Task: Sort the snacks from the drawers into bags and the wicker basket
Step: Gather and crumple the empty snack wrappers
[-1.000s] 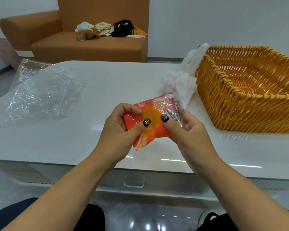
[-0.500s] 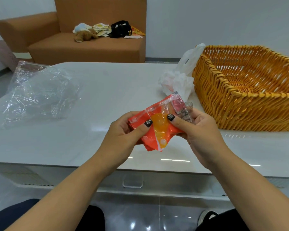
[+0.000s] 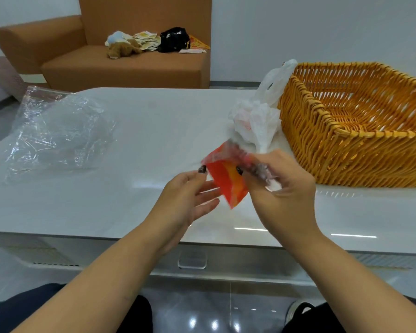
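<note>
The right hand (image 3: 282, 188), at center frame, pinches something with thumb and fingers; the left hand (image 3: 187, 197) beside it lies open, fingers straight.

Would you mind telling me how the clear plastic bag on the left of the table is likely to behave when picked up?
The clear plastic bag looks thin and crumpled, so probably floppy and very light. Its glossy film may slip between fingers.

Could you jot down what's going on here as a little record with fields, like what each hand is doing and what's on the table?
Right hand: pinches the red-orange snack packet, lifted above the table
Left hand: open, fingers beside the packet
Wicker basket: on the table's right side, looks empty
White plastic bag: crumpled, against the basket's left side
Clear plastic bag: far left on the table
</note>
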Demonstrator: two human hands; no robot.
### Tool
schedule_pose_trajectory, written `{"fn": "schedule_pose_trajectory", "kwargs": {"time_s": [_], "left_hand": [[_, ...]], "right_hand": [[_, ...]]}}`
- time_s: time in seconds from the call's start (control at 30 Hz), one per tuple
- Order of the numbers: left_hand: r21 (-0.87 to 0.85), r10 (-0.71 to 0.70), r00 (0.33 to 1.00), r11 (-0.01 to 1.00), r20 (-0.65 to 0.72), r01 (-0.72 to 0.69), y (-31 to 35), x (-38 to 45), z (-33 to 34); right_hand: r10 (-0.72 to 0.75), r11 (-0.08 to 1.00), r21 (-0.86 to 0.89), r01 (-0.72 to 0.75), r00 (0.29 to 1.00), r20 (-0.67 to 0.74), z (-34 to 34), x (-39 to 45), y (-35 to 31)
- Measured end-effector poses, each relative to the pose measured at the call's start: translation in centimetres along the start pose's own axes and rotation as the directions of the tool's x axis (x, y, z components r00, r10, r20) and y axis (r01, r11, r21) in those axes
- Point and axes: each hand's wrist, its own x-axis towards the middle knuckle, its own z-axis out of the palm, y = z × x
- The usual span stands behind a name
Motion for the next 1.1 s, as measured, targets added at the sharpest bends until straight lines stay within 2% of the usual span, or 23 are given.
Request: {"fn": "schedule_pose_trajectory", "kwargs": {"time_s": [0.07, 0.13, 0.23, 0.33, 0.43, 0.53, 0.6, 0.7, 0.77, 0.83, 0.97, 1.1], "left_hand": [[-0.204, -0.120, 0.989, 0.970, 0.084, 0.135, 0.6, 0.0, -0.2], [-0.323, -0.136, 0.974, 0.927, 0.184, 0.191, 1.2, 0.0, -0.7], [-0.335, -0.087, 0.967, 0.928, 0.239, 0.167, 1.7, -0.3, -1.1], [-0.309, -0.051, 0.982, 0.945, 0.181, 0.106, 1.5, -0.1, -1.4], [-0.249, 0.014, 0.997, 0.968, 0.082, 0.007, 1.8, 0.1, -1.9], [-0.242, 0.060, 0.996, 0.969, 0.060, -0.044, 2.0, 0.2, -2.4], [-0.237, 0.081, 0.993, 0.970, 0.088, -0.059, 1.7, 0.1, -2.4], [-0.255, 0.124, 0.982, 0.963, 0.140, -0.085, 1.5, -0.3, -1.8], [-0.275, 0.137, 0.977, 0.957, 0.163, -0.088, 1.4, -0.5, -1.3], [-0.272, 0.136, 0.974, 0.959, 0.180, -0.083, 1.2, -0.6, -1.0], [-0.247, 0.137, 0.970, 0.965, 0.201, -0.085, 1.0, -0.6, -0.4], [0.026, 0.157, 0.974, 0.986, 0.166, -0.164, 0.5, -0.3, 0.2]], "right_hand": [[-0.220, 0.954, -0.192, 0.229, 0.973, 0.065, -0.2, -0.3, 0.7], [-0.304, 0.907, -0.261, 0.331, 0.943, 0.136, 0.0, -0.6, 1.0], [-0.376, 0.873, -0.223, 0.433, 0.891, 0.255, 0.6, -0.8, 1.1], [-0.382, 0.863, -0.177, 0.473, 0.841, 0.383, 0.6, -0.8, 1.3], [-0.275, 0.912, -0.144, 0.383, 0.834, 0.479, 0.0, -0.7, 1.3], [-0.207, 0.939, -0.135, 0.316, 0.834, 0.512, -0.3, -0.6, 0.8], [-0.156, 0.966, -0.109, 0.234, 0.867, 0.473, -0.2, -0.6, 0.6], [0.035, 0.999, -0.046, -0.019, 0.932, 0.362, 0.1, -0.5, 0.1], [0.164, 0.984, 0.014, -0.175, 0.945, 0.282, 0.3, -0.2, -0.3], [0.294, 0.945, 0.078, -0.317, 0.930, 0.221, 0.4, 0.1, -0.6], [0.431, 0.890, 0.092, -0.446, 0.891, 0.146, 0.7, 0.2, -0.5], [0.476, 0.876, 0.061, -0.479, 0.877, 0.065, 0.8, 0.1, -0.1]]}}
